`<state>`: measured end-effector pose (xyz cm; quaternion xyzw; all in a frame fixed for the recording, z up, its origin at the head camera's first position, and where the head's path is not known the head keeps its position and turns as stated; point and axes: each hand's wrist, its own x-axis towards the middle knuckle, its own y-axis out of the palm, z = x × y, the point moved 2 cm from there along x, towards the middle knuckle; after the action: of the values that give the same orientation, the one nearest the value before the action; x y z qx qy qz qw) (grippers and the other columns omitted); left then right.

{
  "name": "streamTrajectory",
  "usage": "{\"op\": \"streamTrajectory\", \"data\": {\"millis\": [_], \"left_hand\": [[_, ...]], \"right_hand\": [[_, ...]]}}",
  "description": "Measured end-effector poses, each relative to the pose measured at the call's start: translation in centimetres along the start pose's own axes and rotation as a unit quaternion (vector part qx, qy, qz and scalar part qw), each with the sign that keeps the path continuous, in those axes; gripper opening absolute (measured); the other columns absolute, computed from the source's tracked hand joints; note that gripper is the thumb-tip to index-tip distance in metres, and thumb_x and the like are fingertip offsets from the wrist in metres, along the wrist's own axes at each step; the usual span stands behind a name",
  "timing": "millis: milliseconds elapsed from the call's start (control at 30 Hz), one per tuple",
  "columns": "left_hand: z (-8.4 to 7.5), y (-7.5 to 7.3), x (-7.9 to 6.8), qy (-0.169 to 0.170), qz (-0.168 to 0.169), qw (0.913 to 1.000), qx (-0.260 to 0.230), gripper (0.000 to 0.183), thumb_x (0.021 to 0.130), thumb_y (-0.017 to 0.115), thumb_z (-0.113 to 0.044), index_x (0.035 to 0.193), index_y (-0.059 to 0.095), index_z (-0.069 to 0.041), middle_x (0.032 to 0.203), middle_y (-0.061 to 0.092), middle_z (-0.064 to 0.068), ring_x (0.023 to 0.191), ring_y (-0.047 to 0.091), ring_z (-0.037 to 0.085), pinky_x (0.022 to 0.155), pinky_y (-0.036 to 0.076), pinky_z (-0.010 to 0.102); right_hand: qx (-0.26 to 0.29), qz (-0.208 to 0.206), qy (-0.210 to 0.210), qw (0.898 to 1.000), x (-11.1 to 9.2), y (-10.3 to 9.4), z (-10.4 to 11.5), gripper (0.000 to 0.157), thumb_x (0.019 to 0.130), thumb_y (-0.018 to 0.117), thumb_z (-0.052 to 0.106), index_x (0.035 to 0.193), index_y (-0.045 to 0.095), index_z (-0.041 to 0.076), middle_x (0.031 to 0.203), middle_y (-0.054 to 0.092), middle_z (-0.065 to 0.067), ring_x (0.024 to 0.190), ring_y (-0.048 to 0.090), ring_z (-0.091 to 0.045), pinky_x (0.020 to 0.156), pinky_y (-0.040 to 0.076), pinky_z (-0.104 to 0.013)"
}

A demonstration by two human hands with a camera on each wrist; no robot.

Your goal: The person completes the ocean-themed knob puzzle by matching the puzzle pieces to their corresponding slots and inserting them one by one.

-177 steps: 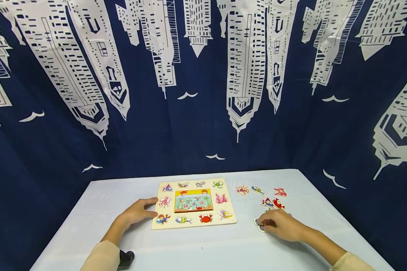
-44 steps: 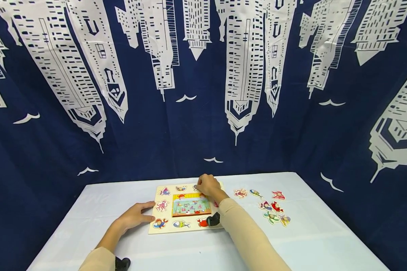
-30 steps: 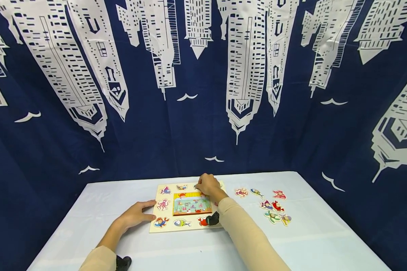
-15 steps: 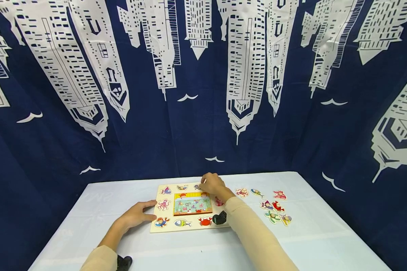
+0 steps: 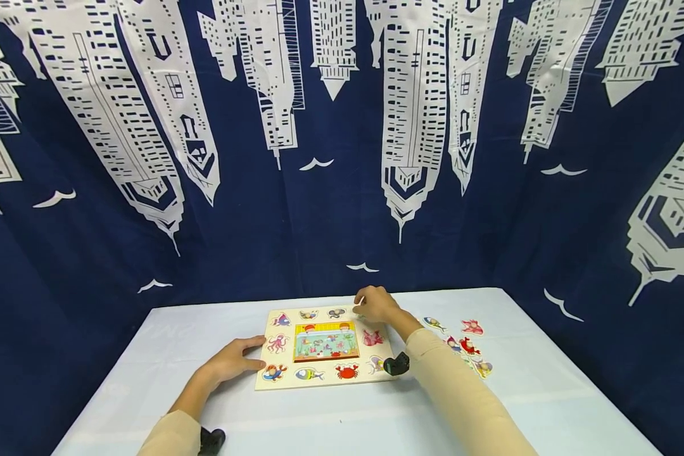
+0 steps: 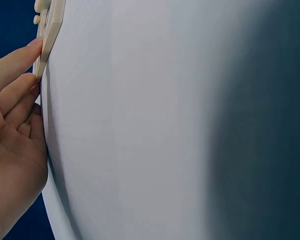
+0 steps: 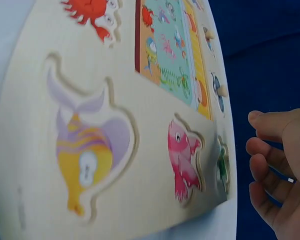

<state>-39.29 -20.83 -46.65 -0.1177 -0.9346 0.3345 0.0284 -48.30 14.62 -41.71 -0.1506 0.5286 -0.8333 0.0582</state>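
Note:
A cream wooden peg puzzle board [image 5: 329,382] with sea-animal shapes round an aquarium picture lies on the table. My left hand [image 5: 236,361] rests its thumb and fingertips against the board's left edge. My right hand [image 5: 376,305], fingers loosely bent and holding nothing, hovers by the board's far right corner, over the green turtle slot [image 7: 222,169]. Beside it, a grey curled sea-creature piece [image 5: 337,313] with a wooden knob sits in the far-edge slot. The yellow-purple fish slot [image 7: 85,150] and the pink slot [image 7: 182,162] show as bare recesses in the right wrist view.
Right of the board lie several loose pieces, among them a blue-green fish [image 5: 433,323], a pink starfish-like piece [image 5: 472,327], a red crab [image 5: 468,346] and a yellow-purple one [image 5: 481,368]. The right sleeve [image 5: 462,392] covers part of that group. A dark blue curtain [image 5: 319,253] hangs behind the table.
My right hand has taken the grey piece from the loose group to the far-edge slot, let go of it, and drawn off to the right. The left hand stays at the board's edge.

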Motion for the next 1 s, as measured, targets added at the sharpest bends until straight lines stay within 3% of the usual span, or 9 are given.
{"op": "streamTrajectory", "data": {"millis": [367, 533, 767, 1000], "left_hand": [[-0.1, -0.5, 0.3, 0.002, -0.003, 1.0000, 0.007, 0.063, 0.085, 0.084, -0.011, 0.142, 0.060, 0.000, 0.154, 0.048, 0.021, 0.146, 0.032, 0.048, 0.118, 0.022, 0.065], [0.0, -0.6, 0.3, 0.005, -0.005, 0.9999, 0.009, 0.065, 0.084, 0.085, -0.012, 0.143, 0.060, 0.001, 0.154, 0.048, 0.022, 0.146, 0.031, 0.049, 0.118, 0.021, 0.066], [0.3, -0.2, -0.4, -0.009, -0.003, 0.9999, -0.008, 0.064, 0.084, 0.085, -0.012, 0.142, 0.061, 0.001, 0.154, 0.048, 0.021, 0.147, 0.030, 0.049, 0.118, 0.019, 0.067], [0.6, 0.1, 0.0, 0.000, -0.006, 0.9999, -0.011, 0.064, 0.083, 0.085, -0.013, 0.142, 0.061, 0.000, 0.154, 0.048, 0.022, 0.147, 0.030, 0.050, 0.118, 0.019, 0.067]], "right_hand": [[-0.005, 0.017, -0.039, 0.999, -1.1, -2.5, -2.2, 0.018, 0.090, 0.080, 0.014, 0.104, 0.078, 0.004, 0.083, 0.070, 0.000, 0.072, 0.061, -0.015, 0.063, 0.054, -0.029], [-0.001, 0.033, -0.065, 0.997, -1.8, -3.2, -4.1, 0.015, 0.091, 0.079, 0.010, 0.105, 0.078, 0.004, 0.084, 0.070, 0.000, 0.075, 0.060, -0.014, 0.070, 0.054, -0.031], [0.010, 0.046, -0.078, 0.996, -3.7, -3.6, -7.0, 0.014, 0.091, 0.074, 0.004, 0.104, 0.077, 0.001, 0.082, 0.068, 0.003, 0.072, 0.058, -0.012, 0.069, 0.052, -0.032], [0.000, 0.039, -0.062, 0.997, -5.1, -4.3, -9.9, 0.014, 0.090, 0.069, -0.004, 0.100, 0.077, 0.003, 0.083, 0.069, 0.001, 0.073, 0.058, -0.013, 0.068, 0.052, -0.033]]}}
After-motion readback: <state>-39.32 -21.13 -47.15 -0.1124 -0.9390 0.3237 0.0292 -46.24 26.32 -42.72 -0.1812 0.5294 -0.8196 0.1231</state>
